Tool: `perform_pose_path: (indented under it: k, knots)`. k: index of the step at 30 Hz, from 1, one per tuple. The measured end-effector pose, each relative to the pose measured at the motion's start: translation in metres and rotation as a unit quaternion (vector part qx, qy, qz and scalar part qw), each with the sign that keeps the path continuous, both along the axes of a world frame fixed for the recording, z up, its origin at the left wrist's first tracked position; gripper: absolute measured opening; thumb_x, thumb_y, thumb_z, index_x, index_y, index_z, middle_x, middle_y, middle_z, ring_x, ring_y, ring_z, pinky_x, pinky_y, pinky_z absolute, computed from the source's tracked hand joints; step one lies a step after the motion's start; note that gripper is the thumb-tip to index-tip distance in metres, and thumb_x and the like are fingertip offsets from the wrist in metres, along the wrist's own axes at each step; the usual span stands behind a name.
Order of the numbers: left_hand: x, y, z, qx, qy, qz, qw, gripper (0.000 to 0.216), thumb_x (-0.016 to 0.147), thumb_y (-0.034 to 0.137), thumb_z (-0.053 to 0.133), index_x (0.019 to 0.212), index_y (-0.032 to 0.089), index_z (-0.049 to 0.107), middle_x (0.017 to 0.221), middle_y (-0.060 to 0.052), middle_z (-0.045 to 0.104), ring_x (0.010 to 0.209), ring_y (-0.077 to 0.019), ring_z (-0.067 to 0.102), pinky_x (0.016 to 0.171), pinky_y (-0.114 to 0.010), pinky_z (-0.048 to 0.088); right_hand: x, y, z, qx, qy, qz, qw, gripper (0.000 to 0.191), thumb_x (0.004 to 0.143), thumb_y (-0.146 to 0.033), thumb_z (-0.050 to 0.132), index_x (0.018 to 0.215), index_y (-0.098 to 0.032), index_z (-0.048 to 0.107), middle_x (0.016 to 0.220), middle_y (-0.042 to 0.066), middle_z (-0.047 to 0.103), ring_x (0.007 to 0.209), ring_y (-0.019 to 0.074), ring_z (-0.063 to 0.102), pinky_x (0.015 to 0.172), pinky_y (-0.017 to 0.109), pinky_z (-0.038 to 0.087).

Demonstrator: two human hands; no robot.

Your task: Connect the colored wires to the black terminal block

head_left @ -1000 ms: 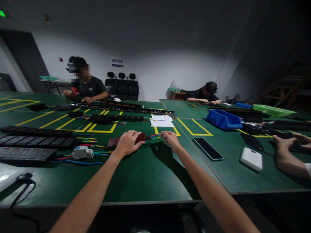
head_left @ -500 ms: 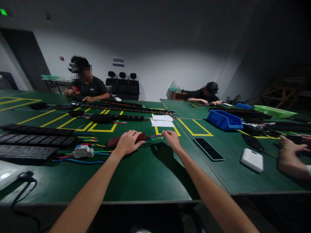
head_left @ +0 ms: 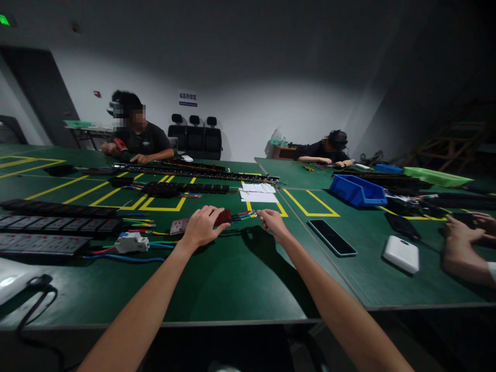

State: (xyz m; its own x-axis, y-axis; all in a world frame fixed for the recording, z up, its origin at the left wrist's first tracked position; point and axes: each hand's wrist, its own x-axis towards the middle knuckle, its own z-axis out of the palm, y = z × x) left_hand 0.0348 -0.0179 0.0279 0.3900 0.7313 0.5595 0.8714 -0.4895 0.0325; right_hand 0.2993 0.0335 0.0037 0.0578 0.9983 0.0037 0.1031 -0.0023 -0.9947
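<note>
My left hand point(head_left: 203, 227) is wrapped over the middle of a dark red socket module point(head_left: 222, 217), whose paler socket face shows past the fingers on the left. From the module's right end run short red, blue and green wires point(head_left: 243, 215) with terminals at their tips. My right hand point(head_left: 274, 223) is closed in a pinch at the ends of these wires; which wire the fingertips hold is too small to tell. To the left lie black and grey power strips point(head_left: 42, 244) and a white circuit breaker point(head_left: 132, 242) with coloured wires.
A phone point(head_left: 332, 237) and a white box-shaped device point(head_left: 401, 254) lie on the right, near another person's hands point(head_left: 463, 232). Beyond are a blue bin point(head_left: 358, 191), white papers point(head_left: 258, 193) and long black strips point(head_left: 194, 172). Two people work across the green table point(head_left: 217, 289).
The red module has turned under my left hand, so its socket face shows now. The wires have shifted slightly, with my right fingers more curled at their ends.
</note>
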Motion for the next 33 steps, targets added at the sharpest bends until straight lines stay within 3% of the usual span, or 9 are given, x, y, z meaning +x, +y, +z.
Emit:
perform_pose_path:
  k: [5,17,23,33]
  knots:
    - [-0.0002,-0.0001,0.0004,-0.006,0.002,-0.003,1.0,0.057,0.095,0.06,0.045,0.131,0.017,0.059,0.114,-0.013,0.065,0.104,-0.0288,0.059,0.087,-0.044,0.049,0.0004,-0.002,0.004,-0.057,0.063,0.022,0.996,0.019,0.077,-0.032,0.067,0.071,-0.017,0.055,0.064,-0.004,0.049,0.043,0.0039,0.038,0.034,0.014,0.02]
    - [-0.0004,0.0007,-0.0015,-0.005,0.001,-0.004,1.0,0.058,0.095,0.06,0.045,0.131,0.017,0.058,0.113,-0.013,0.065,0.103,-0.0283,0.059,0.087,-0.043,0.049,-0.002,-0.0049,0.0077,-0.079,0.11,0.027,0.99,0.013,0.082,-0.027,0.062,0.075,-0.016,0.058,0.064,-0.003,0.053,0.043,0.0037,0.041,0.033,0.014,0.023]
    - [-0.0004,0.0008,-0.0024,0.009,-0.004,-0.006,1.0,0.056,0.095,0.06,0.046,0.131,0.018,0.059,0.114,-0.013,0.065,0.105,-0.0284,0.058,0.089,-0.043,0.048,-0.0017,-0.002,0.0037,-0.092,0.127,0.042,0.987,0.016,0.084,-0.032,0.061,0.08,-0.018,0.057,0.066,0.0,0.059,0.044,0.0063,0.043,0.033,0.016,0.024]
    - [-0.0001,0.0008,-0.0019,0.005,-0.006,-0.002,1.0,0.057,0.095,0.06,0.046,0.131,0.018,0.058,0.115,-0.013,0.065,0.105,-0.0285,0.059,0.088,-0.043,0.048,-0.0021,-0.003,0.001,-0.082,0.173,0.076,0.979,0.016,0.084,-0.028,0.066,0.078,-0.017,0.057,0.067,-0.001,0.055,0.045,0.0051,0.041,0.035,0.014,0.024]
